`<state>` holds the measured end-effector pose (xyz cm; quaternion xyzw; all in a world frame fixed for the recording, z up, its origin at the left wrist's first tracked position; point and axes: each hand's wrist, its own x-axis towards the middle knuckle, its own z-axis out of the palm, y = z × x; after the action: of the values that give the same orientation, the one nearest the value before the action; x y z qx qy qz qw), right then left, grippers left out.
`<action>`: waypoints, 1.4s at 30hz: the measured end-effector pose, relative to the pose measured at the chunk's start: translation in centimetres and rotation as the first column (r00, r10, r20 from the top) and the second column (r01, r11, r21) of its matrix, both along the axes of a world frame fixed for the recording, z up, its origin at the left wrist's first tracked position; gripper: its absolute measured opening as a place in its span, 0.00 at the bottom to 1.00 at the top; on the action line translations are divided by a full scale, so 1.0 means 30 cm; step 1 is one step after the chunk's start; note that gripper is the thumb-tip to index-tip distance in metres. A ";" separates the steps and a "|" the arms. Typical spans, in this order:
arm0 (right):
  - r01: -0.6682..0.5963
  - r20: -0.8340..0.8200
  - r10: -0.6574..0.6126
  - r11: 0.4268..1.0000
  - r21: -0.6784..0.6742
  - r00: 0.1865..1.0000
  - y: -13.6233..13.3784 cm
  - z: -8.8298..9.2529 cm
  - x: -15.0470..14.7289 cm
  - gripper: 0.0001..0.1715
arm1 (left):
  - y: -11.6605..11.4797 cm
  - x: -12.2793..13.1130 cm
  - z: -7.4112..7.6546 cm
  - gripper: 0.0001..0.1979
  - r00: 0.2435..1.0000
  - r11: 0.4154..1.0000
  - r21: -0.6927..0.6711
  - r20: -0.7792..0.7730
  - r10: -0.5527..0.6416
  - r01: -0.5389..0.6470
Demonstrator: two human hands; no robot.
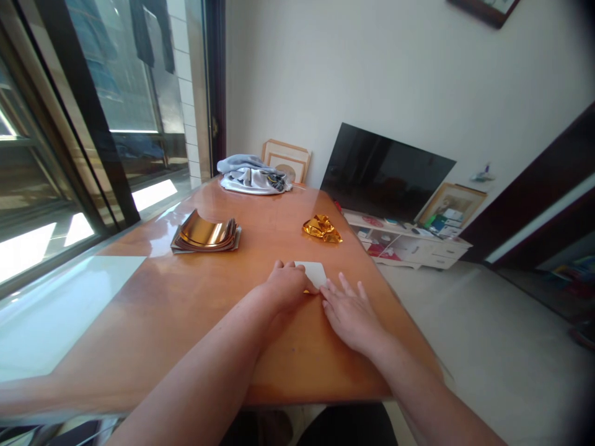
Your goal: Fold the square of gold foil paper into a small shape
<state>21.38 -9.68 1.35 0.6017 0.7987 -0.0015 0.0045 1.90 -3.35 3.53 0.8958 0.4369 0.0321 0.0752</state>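
Observation:
On the wooden table lies a small sheet of gold foil paper [315,273], its white back facing up and a thin strip of gold showing at the near edge. My left hand [287,286] rests over the left side of this sheet, fingers curled and thumb pressed at the near edge; part of the paper is hidden beneath it. My right hand [349,313] lies at the near right corner, fingers spread and fingertips touching the paper's edge. Farther off is a folded gold foil piece [321,228]. A curved stack of gold foil sheets [207,232] sits to the left.
A bundle of silvery-blue cloth [253,174] lies at the table's far end, before leaning framed pictures [297,162]. Beyond the table's right edge stand a large television [385,173] and a low white cabinet [409,248]. Glass sliding doors [134,111] are on the left.

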 end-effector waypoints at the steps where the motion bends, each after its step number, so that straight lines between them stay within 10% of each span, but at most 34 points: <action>1: 0.003 0.007 -0.003 1.000 0.003 1.000 -0.001 -0.001 0.004 0.31 | 0.000 -0.001 0.000 0.16 1.000 1.000 -0.003 0.000 -0.001 0.001; 14: 0.126 0.062 -0.131 0.989 0.078 0.989 0.003 0.006 0.054 0.29 | 0.011 0.002 -0.018 0.18 1.000 1.000 -0.010 0.005 -0.004 0.004; 27: 0.025 -0.223 -0.019 0.999 0.024 0.975 -0.021 0.016 -0.084 0.30 | 0.011 -0.001 -0.022 0.20 1.000 1.000 0.023 0.004 -0.020 0.020; 42: -0.023 0.034 0.022 1.000 0.019 0.999 -0.020 -0.005 -0.102 0.30 | 0.021 -0.060 -0.011 0.21 0.997 0.998 -0.042 0.061 0.050 -0.047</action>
<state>18.33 -10.27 1.21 0.5927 0.8052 0.0162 0.0122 0.11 -2.71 3.20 0.8819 0.4564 0.0528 0.1059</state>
